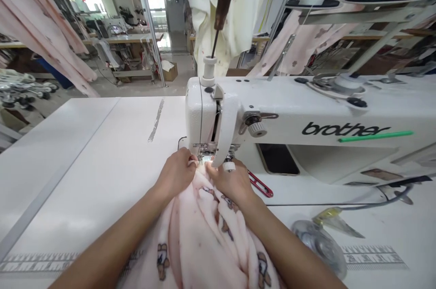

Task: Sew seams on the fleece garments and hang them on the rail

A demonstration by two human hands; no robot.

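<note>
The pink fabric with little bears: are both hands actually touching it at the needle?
Touching. The head view shows the left hand and right hand pressed onto the pink fabric, fingertips pinching its edge.

white tabletop [102, 161] carries white sewing machine [306, 121], pink bear-print fabric [204, 239], red-handled snips [260, 184], printed ruler strips [374, 257] along near edge.

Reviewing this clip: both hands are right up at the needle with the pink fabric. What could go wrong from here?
1. Both the left hand and right hand pinch the pink fleece fabric right beneath the sewing machine's presser foot; a fingertip could slip under the needle.
2. The fabric is bunched in thick folds and might feed unevenly or jam.
3. The red-handled snips lie near the right hand and could snag.
</note>
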